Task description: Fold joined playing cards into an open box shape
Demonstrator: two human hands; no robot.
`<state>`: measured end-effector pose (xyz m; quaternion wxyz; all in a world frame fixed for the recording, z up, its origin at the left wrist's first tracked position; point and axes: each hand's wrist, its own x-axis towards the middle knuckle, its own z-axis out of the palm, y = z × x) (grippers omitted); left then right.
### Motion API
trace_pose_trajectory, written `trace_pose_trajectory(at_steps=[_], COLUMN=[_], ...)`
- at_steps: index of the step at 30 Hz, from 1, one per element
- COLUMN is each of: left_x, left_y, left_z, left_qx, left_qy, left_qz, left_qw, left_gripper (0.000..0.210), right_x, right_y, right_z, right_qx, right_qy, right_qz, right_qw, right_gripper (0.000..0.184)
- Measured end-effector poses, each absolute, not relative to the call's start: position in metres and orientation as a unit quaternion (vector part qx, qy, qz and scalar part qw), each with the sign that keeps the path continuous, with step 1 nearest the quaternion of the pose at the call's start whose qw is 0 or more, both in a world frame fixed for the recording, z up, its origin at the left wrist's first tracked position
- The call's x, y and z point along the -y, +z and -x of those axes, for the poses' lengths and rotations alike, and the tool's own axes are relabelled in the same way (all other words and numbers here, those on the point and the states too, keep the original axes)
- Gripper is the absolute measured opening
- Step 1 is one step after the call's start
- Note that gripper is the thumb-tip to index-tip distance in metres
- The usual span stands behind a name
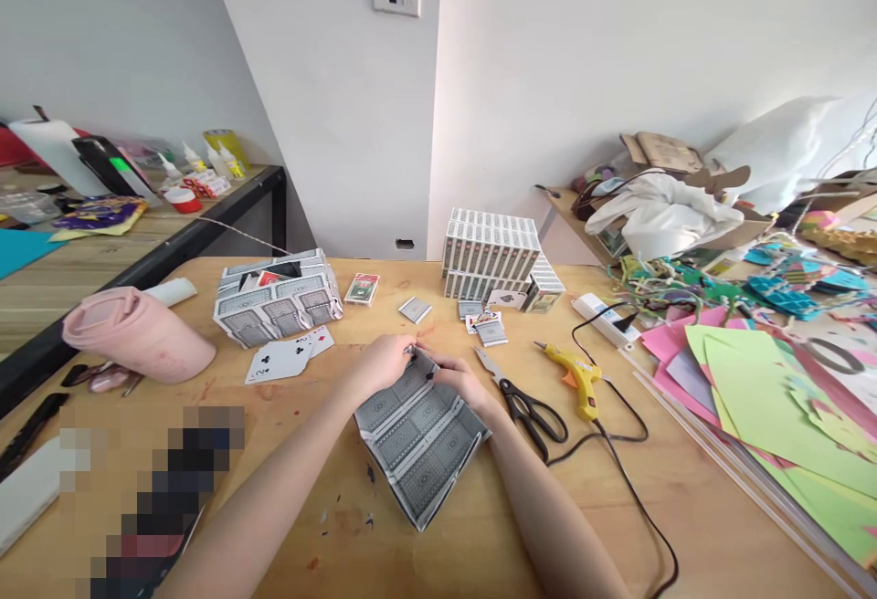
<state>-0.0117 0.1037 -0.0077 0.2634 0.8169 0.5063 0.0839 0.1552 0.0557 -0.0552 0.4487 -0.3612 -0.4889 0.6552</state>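
Between my forearms is a box made of playing cards (428, 444), with grey patterned card backs showing. My left hand (394, 362) closes on its far end. From the other side, my right hand (460, 382) grips the same end near the corner; its fingertips are partly hidden. A second box of playing cards (278, 302) stands at the back left, with loose cards (280, 360) face up in front of it. Right of my right hand lie black-handled scissors (524, 403) and a yellow hot glue gun (575, 378).
Stacked card packs (490, 247) stand at the back, near a single pack (363, 288) and folded card pieces (415, 310). A pink roll (141, 334) lies left. Coloured paper (774, 398), a power strip (607, 318) and the glue gun's black cable (634, 494) occupy the right side.
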Motion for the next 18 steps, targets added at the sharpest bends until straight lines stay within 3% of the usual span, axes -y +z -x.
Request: trace_pose_trajectory(at_steps=[6,10,13,18], left_x=[-0.112,-0.119,-0.122,-0.111], left_y=[0.003,0.001,-0.003,-0.012], left_z=[0.020,0.047,0.071,0.091], left_qx=[-0.448,-0.481,-0.549,-0.667], left_qy=[0.073,0.083,0.098,0.112], left_qz=[-0.839,-0.828,-0.799,-0.722], left_qw=[0.300,0.275,0.223,0.146], left_gripper=[0.031,0.031,0.032,0.036], right_x=[-0.055,-0.057,-0.059,-0.054], right_y=[-0.054,-0.059,-0.061,-0.063], right_z=[-0.155,-0.156,-0.158,-0.157], right_qx=[0.454,0.415,0.369,0.372], right_qy=[0.655,0.665,0.684,0.629], right_qz=[0.408,0.427,0.381,0.363], right_qw=[0.446,0.451,0.501,0.578], right_gripper=[0.030,0.044,0.059,0.062])
